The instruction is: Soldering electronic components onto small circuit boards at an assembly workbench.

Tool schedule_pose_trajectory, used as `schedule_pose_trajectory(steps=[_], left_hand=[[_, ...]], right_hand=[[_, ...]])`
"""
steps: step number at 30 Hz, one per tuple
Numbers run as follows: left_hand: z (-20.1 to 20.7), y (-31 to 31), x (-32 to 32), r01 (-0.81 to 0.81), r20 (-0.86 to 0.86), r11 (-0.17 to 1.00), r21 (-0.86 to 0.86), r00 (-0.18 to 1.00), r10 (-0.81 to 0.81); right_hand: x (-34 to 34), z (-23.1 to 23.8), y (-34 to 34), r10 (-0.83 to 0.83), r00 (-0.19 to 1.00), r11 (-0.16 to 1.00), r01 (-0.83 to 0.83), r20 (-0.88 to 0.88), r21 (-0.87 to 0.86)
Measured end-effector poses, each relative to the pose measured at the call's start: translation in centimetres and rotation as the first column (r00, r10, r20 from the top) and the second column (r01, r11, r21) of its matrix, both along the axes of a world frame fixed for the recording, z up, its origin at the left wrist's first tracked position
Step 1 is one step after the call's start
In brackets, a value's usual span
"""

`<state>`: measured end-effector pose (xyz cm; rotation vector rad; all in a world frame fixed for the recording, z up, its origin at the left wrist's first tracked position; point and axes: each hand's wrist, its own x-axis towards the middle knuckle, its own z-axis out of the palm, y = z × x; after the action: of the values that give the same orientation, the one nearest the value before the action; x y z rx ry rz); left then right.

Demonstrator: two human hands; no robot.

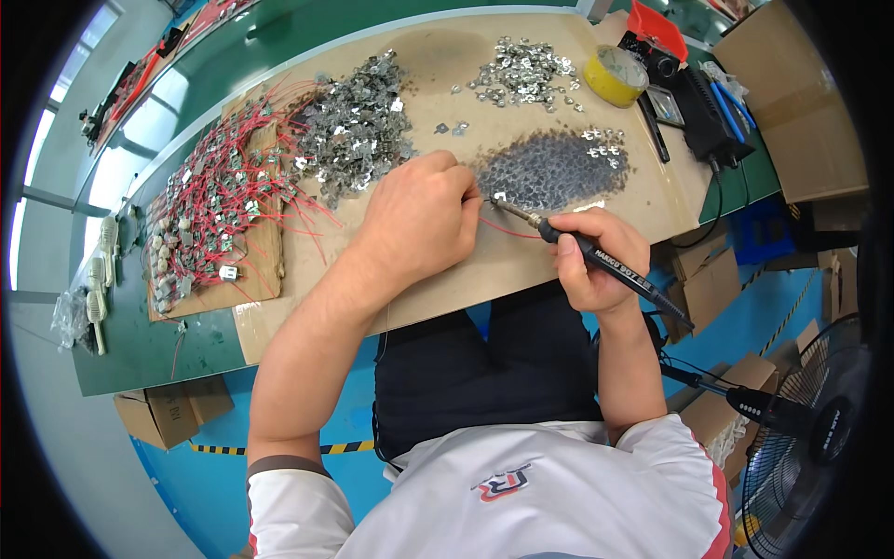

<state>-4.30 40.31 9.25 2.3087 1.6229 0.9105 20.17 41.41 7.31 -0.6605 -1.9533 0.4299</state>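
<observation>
My right hand (605,256) is closed around the black handle of a soldering iron (619,270). Its metal tip points left, close to the fingertips of my left hand (428,219). Those left fingers are pinched together, and what they hold is hidden behind the knuckles. A red wire (510,230) runs from beside the left fingertips toward the right hand. Below the left wrist hangs a thin thread-like strand (386,321). Just beyond the iron's tip lies a dark patch of small metal pieces (549,172) set close together, some shiny ones at its right end.
A heap of metal pieces (358,126) lies beyond my left hand, and a smaller pile (526,70) farther back. Red-wired parts (219,196) cover a board at left. Yellow tape (616,76) and a black box (712,116) stand at right. A fan (810,429) is at lower right.
</observation>
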Motion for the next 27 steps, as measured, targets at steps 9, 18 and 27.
schedule_pose_trajectory(steps=[9, 18, 27], left_hand=[[0.7, 0.1, 0.3, -0.019, 0.007, 0.998, -0.067, 1.000, 0.020], [1.0, 0.1, 0.5, -0.002, -0.014, 0.999, -0.042, 1.000, 0.002], [0.6, -0.3, 0.3, -0.002, 0.023, 0.999, -0.037, 1.000, 0.003]], right_hand=[[1.8, -0.5, 0.7, -0.100, 0.972, 0.989, 0.073, -0.213, -0.132], [5.4, 0.8, 6.7, -0.329, 0.934, 0.909, 0.273, 0.140, 0.316], [4.5, 0.9, 6.9, -0.300, 0.922, 0.938, 0.238, 0.245, 0.253]])
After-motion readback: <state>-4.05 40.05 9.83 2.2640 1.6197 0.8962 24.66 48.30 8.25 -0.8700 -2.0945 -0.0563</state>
